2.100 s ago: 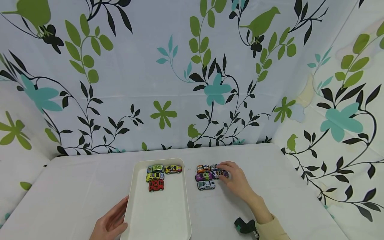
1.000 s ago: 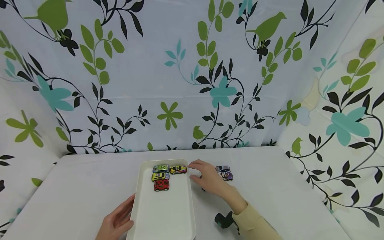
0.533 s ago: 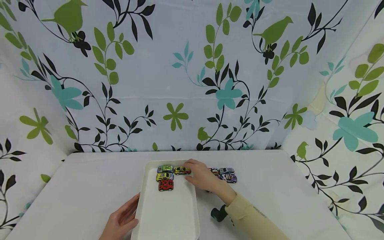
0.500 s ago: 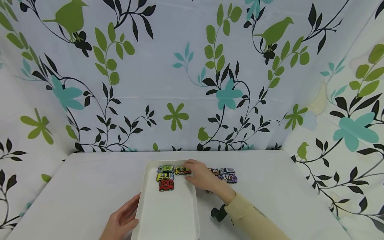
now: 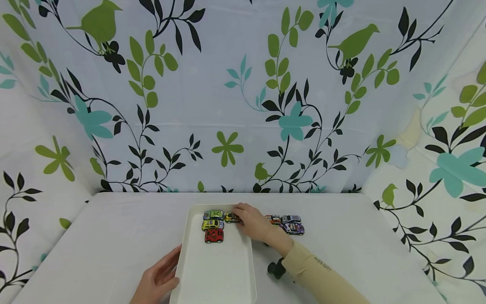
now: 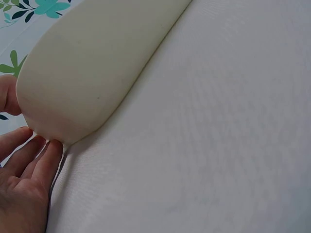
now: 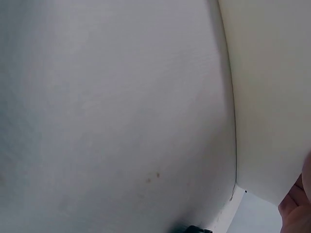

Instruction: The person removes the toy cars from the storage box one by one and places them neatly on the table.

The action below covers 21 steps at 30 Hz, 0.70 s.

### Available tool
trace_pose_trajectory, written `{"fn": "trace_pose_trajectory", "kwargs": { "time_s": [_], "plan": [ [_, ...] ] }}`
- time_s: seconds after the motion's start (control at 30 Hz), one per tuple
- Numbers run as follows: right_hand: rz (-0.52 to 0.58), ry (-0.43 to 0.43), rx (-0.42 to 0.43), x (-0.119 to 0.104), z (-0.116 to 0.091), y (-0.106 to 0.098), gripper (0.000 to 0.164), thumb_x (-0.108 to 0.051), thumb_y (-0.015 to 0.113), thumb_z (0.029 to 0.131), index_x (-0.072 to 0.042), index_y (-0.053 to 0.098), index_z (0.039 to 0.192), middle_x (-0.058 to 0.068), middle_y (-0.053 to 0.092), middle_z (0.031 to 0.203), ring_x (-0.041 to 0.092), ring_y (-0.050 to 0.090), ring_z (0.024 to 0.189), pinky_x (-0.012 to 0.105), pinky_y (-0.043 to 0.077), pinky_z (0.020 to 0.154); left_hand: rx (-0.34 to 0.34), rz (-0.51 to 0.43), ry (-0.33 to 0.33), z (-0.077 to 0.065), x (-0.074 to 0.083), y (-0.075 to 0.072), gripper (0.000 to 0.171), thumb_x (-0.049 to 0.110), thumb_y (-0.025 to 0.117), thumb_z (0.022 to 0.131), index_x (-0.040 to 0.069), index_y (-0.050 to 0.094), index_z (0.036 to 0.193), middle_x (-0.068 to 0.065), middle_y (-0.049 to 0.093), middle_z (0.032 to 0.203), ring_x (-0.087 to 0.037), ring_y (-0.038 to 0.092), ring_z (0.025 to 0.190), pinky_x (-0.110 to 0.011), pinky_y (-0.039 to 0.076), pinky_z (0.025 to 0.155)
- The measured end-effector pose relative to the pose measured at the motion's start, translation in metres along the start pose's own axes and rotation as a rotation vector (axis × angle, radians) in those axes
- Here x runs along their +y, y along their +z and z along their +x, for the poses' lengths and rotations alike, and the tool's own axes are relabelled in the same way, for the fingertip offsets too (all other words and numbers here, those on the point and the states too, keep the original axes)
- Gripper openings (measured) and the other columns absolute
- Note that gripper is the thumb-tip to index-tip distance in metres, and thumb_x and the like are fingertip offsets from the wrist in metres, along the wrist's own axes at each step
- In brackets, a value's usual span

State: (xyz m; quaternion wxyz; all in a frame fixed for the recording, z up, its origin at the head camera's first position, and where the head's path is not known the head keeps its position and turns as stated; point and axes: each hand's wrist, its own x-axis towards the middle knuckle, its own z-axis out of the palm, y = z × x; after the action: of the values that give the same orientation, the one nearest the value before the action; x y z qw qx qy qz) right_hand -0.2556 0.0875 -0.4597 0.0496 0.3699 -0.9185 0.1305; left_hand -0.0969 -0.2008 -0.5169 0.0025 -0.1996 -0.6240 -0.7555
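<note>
A white tray lies on the table, tall in the head view. My left hand holds its left edge, fingers along the outer wall and thumb at the rim; in the left wrist view the fingertips touch the tray wall. My right hand reaches over the right rim and grips a yellow toy car in the far right corner; the hand partly hides it. To its left sit a green toy car, a yellow-and-blue one and a red one.
Right of the tray stand more toy cars: an orange one, a silver one and a purple one, others partly behind my right wrist. A black device is under the right sleeve. A patterned cloth backs the table.
My right hand has moved left from the car group to the yellow toy car in the tray, now covering more of it. The left hand stays at the tray's edge. The head view has shifted slightly.
</note>
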Motion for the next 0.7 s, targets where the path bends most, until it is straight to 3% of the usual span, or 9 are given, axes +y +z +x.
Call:
{"fn": "trace_pose_trajectory", "kwargs": {
  "time_s": [0.13,0.37,0.7],
  "plan": [
    [-0.014,-0.005,-0.008,0.0002,-0.0005,-0.0004,0.041,-0.009,0.071,0.093,-0.001,0.062,0.132,0.013,0.059,0.135,0.028,0.056,0.127,0.041,0.052,0.105,0.004,0.002,-0.011,0.0004,0.0015,0.001,0.065,-0.015,0.056,0.09,-0.027,0.02,0.143,0.015,0.051,0.145,0.003,0.047,0.131,-0.014,0.046,0.103],
    [-0.008,-0.003,-0.007,-0.0013,-0.0002,-0.0012,0.033,-0.007,0.069,0.093,-0.003,0.064,0.126,0.011,0.061,0.131,0.025,0.06,0.122,0.039,0.054,0.102,0.032,0.032,-0.09,0.0003,0.0047,0.0024,0.069,-0.012,0.059,0.09,-0.025,0.019,0.145,0.021,0.052,0.142,0.006,0.048,0.129,-0.013,0.046,0.103],
    [0.018,-0.063,0.053,-0.0006,-0.0006,0.0011,0.022,-0.002,0.07,0.091,-0.005,0.067,0.113,0.008,0.064,0.116,0.022,0.066,0.101,0.036,0.059,0.085,0.014,0.028,-0.08,0.0008,0.0056,0.0017,0.069,-0.012,0.058,0.09,-0.026,0.018,0.144,0.021,0.051,0.143,0.005,0.047,0.13,-0.014,0.045,0.103]
  ]
}}
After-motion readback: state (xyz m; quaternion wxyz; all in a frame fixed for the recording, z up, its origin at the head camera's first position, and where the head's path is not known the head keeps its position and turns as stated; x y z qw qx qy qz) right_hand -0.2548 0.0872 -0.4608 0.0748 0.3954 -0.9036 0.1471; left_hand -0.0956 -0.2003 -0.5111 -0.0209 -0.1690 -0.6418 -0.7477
